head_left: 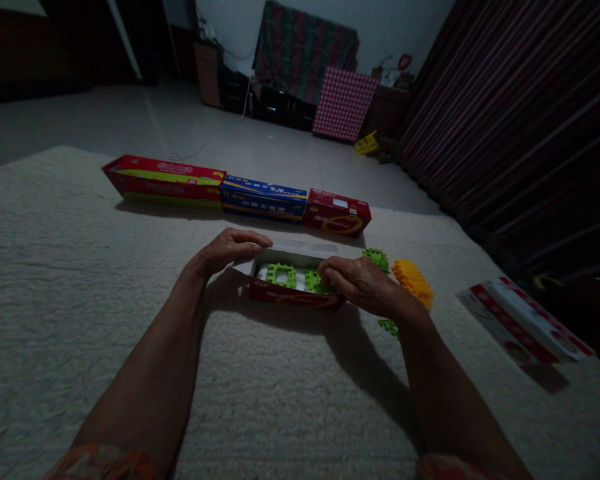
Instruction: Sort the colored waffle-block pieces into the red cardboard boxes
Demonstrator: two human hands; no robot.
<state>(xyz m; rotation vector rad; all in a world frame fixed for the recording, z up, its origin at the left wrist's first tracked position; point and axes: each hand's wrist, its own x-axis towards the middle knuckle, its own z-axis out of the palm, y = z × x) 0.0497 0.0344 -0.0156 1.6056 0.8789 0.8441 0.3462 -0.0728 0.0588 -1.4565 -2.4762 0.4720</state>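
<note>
A small open red box (297, 300) lies on the pale quilted cover in front of me. Inside it sit a green notched plastic building piece (281, 275) and a second green piece (313, 280). My left hand (233, 250) is at the box's back left corner, its fingers over the raised cardboard flap and the thumb beneath them. With curled fingers, my right hand (357, 280) reaches into the right end of the box and grips the second green piece, partly hiding it. Right of that hand lie a stack of yellow pieces (414, 283) and more green pieces (376, 259).
Behind the open box stand a long red-and-yellow box (167, 183), a blue box (263, 199) and a dark red box (337, 212), end to end. A red-and-white carton (525, 323) lies at the right. Dark curtains (505, 100) hang beyond it.
</note>
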